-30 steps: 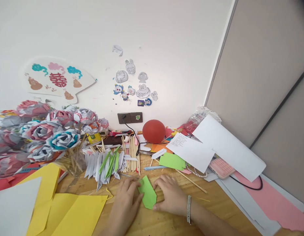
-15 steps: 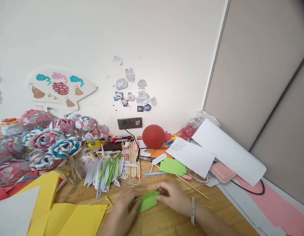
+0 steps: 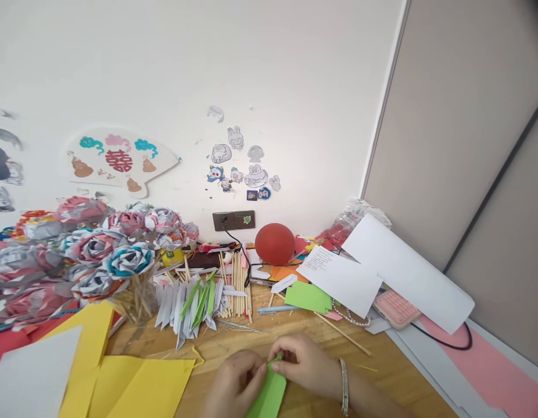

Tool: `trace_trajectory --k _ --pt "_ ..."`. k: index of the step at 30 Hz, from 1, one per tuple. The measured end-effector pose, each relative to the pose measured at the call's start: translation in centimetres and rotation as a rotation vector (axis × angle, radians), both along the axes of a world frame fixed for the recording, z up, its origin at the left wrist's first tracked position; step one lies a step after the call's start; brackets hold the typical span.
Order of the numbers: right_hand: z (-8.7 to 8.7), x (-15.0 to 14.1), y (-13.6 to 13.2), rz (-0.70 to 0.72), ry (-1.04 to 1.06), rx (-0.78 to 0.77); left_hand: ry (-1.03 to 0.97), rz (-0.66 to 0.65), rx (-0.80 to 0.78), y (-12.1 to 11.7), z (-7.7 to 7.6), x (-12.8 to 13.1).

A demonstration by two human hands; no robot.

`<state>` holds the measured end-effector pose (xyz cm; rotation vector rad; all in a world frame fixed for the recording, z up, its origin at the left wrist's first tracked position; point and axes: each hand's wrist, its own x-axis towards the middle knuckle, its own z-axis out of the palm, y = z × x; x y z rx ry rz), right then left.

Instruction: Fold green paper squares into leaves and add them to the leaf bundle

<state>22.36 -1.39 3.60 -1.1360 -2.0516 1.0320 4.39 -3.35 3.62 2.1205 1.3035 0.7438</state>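
Note:
A strip of green paper (image 3: 270, 395) hangs tilted between my hands at the front of the wooden table. My left hand (image 3: 239, 380) is closed on its left edge, thumb and fingers pinching near the top. On the upper right corner, my right hand (image 3: 301, 363) pinches the paper between thumb and fingers. A silver bracelet circles the right wrist. Behind my hands lie several folded white and green paper pieces (image 3: 190, 307), fanned in a row, and a small stack of green paper (image 3: 308, 296).
Paper flowers (image 3: 94, 247) crowd the left, above yellow sheets (image 3: 142, 386). Wooden sticks (image 3: 240, 284), a red balloon (image 3: 275, 244) and a blue pen (image 3: 275, 310) are behind my hands. White sheets (image 3: 408, 270) and a pink calculator-like device (image 3: 396, 306) lie at right.
The green paper has turned from nearly level to steeply slanted, its lower end now towards me. Both hands have drawn closer together at its top. The view has shifted slightly left.

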Motion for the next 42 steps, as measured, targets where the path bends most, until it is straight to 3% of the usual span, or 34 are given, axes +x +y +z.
trace_trajectory --k 4,11,18,24,35,42 --pt "-0.3 -0.3 -0.1 -0.014 0.044 -0.034 0.001 0.001 0.002 0.1 -0.5 0.2" --pt "-0.7 -0.3 -0.3 0.135 0.225 -0.124 -0.036 0.000 -0.011 -0.1 -0.5 0.4" --pt "-0.6 0.1 0.3 0.096 0.380 -0.185 -0.094 0.077 -0.069 0.3 -0.1 0.0" --pt "-0.9 -0.2 0.1 0.074 0.308 -0.127 -0.140 0.071 -0.127 0.1 0.3 0.2" --pt "-0.8 0.1 0.0 0.120 0.270 -0.062 -0.236 0.041 -0.256 0.6 -0.3 -0.1" --pt "-1.6 -0.5 0.1 0.098 0.249 -0.024 -0.170 -0.033 -0.202 0.6 -1.1 -0.1"
